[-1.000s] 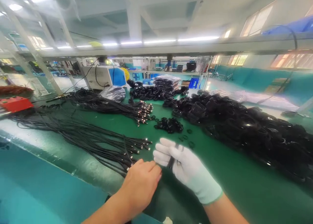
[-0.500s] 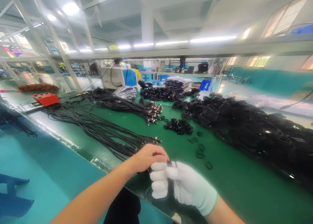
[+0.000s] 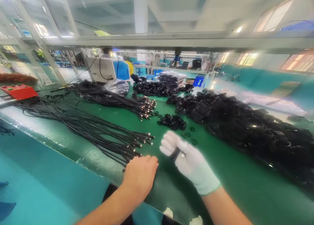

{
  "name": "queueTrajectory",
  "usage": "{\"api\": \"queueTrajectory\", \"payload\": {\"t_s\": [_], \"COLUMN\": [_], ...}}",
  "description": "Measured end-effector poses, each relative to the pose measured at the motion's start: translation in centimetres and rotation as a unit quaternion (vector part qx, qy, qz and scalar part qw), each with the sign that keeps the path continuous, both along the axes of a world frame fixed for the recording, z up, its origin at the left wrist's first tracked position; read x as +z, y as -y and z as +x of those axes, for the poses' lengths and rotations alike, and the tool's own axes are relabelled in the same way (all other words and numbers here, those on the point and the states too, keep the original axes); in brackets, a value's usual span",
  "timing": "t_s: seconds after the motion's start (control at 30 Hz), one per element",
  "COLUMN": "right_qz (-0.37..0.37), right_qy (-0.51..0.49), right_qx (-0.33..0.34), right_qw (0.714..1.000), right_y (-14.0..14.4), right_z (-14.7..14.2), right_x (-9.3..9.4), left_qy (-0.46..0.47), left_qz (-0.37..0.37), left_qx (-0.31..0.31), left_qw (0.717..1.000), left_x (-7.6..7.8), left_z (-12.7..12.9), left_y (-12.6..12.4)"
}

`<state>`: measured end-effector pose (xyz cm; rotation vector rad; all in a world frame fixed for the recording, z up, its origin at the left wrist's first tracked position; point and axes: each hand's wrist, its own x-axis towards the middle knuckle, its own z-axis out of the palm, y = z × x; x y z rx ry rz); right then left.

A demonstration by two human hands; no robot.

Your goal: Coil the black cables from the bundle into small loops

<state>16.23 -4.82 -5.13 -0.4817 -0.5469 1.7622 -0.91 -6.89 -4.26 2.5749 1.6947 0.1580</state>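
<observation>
My right hand (image 3: 188, 161), in a white glove, is closed around a black cable coil (image 3: 175, 153) just above the green table (image 3: 228, 179). My bare left hand (image 3: 140, 174) rests palm down on the table beside it, fingers together, close to the plug ends of a spread of straight black cables (image 3: 98, 130). Whether its fingertips touch a cable is hidden. A small heap of black rubber bands (image 3: 172, 121) lies just beyond the gloved hand.
A long pile of coiled black cables (image 3: 247, 127) fills the right side. More straight cables (image 3: 115, 99) lie farther back, with bagged coils (image 3: 171, 77) and a white and blue machine (image 3: 108, 69) behind. A red control box (image 3: 18, 91) sits far left.
My left hand left the gloved hand's coil and dropped flat onto the table near the cable ends. The gloved hand moved forward, still gripping the coil.
</observation>
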Motion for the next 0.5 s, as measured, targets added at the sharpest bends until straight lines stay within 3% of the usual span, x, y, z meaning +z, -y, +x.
{"api": "queueTrajectory", "payload": {"t_s": [0.2,0.33,0.4,0.5], "right_qz": [0.005,0.036,0.055,0.043], "right_qy": [0.059,0.118,0.093,0.032], "right_qx": [-0.001,0.084,0.145,0.2], "right_qw": [0.998,0.989,0.984,0.978], "right_y": [0.4,0.9,1.2,1.6], "right_z": [-0.5,-1.7,-2.2,-2.8], "right_x": [-0.4,-0.4,-0.4,-0.6], "left_qy": [0.04,0.005,-0.015,-0.004], "left_qz": [0.117,0.209,0.195,0.138], "left_qx": [-0.125,-0.278,-0.345,-0.382], "left_qw": [0.984,0.938,0.918,0.914], "left_x": [-0.1,2.0,3.7,5.4], "left_z": [0.3,-1.1,-2.0,-2.7], "left_y": [0.4,-2.0,-3.4,-5.0]}}
